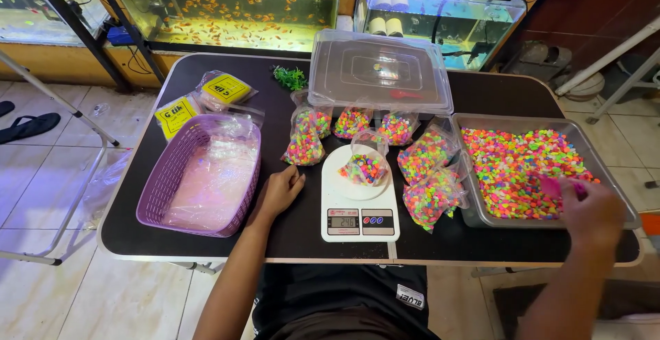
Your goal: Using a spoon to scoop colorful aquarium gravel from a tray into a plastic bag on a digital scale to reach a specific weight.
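My left hand [280,190] rests flat on the black table [495,92], fingers loosely apart, between the purple basket [168,175] and the white kitchen scale [359,202]. On the scale stands an open clear bag of multicoloured gravel [364,167]. My right hand [590,209] is closed on a pink scoop [560,187] over the near right corner of the grey tray [474,123] full of coloured gravel [519,165]. Several filled gravel bags [426,175] lie between the scale and the tray.
The purple basket holds clear plastic bags. Two packets with yellow labels [199,103] lie behind it. A clear plastic lid [378,68] and a small green plastic plant [290,77] sit at the table's far side. Fish tanks [227,10] stand beyond.
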